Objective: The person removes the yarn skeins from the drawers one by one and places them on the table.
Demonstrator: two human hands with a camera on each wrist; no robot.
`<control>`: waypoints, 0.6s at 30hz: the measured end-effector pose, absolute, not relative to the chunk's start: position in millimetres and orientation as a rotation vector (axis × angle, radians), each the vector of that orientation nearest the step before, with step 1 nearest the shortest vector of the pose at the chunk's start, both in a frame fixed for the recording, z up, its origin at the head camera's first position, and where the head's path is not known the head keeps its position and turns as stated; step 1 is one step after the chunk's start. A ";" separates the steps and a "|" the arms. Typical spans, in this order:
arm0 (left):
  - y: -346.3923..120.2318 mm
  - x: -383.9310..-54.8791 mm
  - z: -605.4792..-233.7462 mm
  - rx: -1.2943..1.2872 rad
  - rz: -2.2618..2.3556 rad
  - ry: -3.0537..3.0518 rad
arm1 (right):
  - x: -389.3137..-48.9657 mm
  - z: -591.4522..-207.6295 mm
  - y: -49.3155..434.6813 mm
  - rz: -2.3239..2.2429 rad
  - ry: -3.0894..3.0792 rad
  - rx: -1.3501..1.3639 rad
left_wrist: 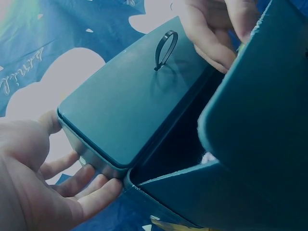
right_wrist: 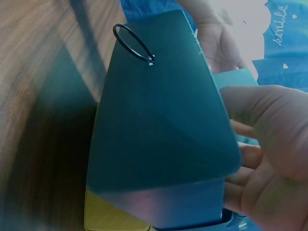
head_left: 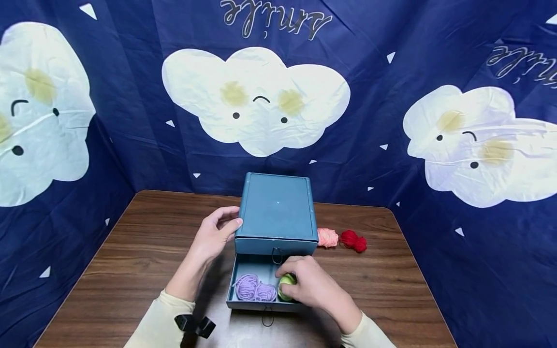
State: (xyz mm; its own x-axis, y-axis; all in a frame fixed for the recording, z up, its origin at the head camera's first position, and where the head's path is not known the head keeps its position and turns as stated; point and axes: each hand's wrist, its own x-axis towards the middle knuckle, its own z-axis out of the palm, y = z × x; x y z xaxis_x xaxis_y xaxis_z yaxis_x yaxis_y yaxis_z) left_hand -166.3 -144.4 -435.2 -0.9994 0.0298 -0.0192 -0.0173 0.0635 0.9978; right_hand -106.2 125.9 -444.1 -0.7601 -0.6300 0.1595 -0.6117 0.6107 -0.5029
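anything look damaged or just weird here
Yes, two things. The backdrop looks upside down: its cloud faces have their mouths above their eyes. And the rim of the open drawer looks ragged and pale in spots in the left wrist view, possibly chipped or roughly trimmed. Nothing appears spilled.

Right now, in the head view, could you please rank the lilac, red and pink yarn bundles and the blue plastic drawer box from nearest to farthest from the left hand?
1. Blue plastic drawer box: touched by the left hand.
2. Lilac yarn bundle: in the open drawer.
3. Pink yarn bundle: right of the box.
4. Red yarn bundle: farther right.
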 end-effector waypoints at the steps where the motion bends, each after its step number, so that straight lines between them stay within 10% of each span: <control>1: -144.4 -166.4 -435.1 0.013 2.126 2.265 | -105.9 -443.5 126.6 -0.882 2.799 -1.089; 18: -145.5 -165.1 -436.5 0.015 2.133 2.257 | -95.4 -432.2 150.5 -1.553 2.742 -1.076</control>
